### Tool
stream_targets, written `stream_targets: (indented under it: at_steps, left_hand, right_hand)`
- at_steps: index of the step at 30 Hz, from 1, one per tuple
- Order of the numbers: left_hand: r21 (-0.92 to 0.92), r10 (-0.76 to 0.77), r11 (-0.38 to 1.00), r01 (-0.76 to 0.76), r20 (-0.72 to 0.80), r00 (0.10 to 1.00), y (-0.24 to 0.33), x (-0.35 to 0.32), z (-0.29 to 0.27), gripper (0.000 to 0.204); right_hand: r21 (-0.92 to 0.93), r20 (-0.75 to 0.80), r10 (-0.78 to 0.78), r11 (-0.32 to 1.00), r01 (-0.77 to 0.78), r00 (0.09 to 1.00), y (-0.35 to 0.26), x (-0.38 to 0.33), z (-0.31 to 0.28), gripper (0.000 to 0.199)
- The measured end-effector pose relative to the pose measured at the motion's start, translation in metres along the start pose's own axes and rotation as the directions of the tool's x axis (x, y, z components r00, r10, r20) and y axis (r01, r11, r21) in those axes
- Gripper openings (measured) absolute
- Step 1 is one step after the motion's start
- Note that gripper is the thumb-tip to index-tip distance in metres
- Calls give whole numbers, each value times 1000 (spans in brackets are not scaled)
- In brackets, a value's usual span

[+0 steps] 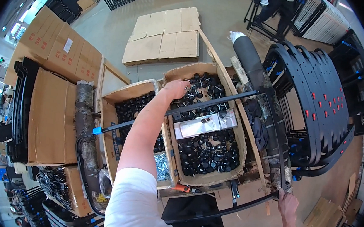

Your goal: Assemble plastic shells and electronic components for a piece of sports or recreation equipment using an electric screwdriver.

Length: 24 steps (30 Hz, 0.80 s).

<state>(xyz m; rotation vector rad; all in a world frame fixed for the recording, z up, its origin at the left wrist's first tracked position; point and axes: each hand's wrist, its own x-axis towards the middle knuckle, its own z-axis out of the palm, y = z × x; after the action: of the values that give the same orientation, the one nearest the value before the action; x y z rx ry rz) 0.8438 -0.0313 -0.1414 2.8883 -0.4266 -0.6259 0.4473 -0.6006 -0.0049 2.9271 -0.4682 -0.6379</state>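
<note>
My left hand (177, 89) reaches into the far part of a cardboard box (242, 156) of black screw-in feet (210, 155) with metal bolts. Its fingers curl down among the feet; what they pinch, if anything, is hidden. My right hand (288, 204) grips the near right corner of a black metal tube frame (209, 104), which spans the boxes. Blue pieces sit on parts of the frame. Inside the box, a silver metal plate (189, 128) bears two small round pieces. My left forearm crosses over another box with black parts (125, 111) and silver screws (162, 166).
Padded rolls flank the boxes, left (86, 117) and right (249, 54). Curved black panels (323, 101) with red pieces stack at the right. Flattened cardboard (163, 37) lies ahead. An orange-handled tool (183, 187) lies near me. Another person (279, 11) stands at the far right.
</note>
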Motion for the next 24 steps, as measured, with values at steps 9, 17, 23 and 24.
stream_targets:
  at_steps: [9,17,23,24]
  left_hand:
    - [49,75,994,-93,293,953,-8,50,43,64]
    - [75,98,991,-114,192,977,-18,42,32,49]
    - [45,116,992,-115,-21,993,-28,29,14,42]
    - [19,99,995,-99,13,995,-22,27,12,42]
  right_hand:
    - [-8,168,188,982,-189,968,-5,-2,0,56]
    - [67,216,252,960,-271,943,-44,4,-44,37]
    - [-15,166,192,981,-192,967,-29,-3,-19,44]
    - [-21,158,201,980,-200,967,-29,-8,-19,44]
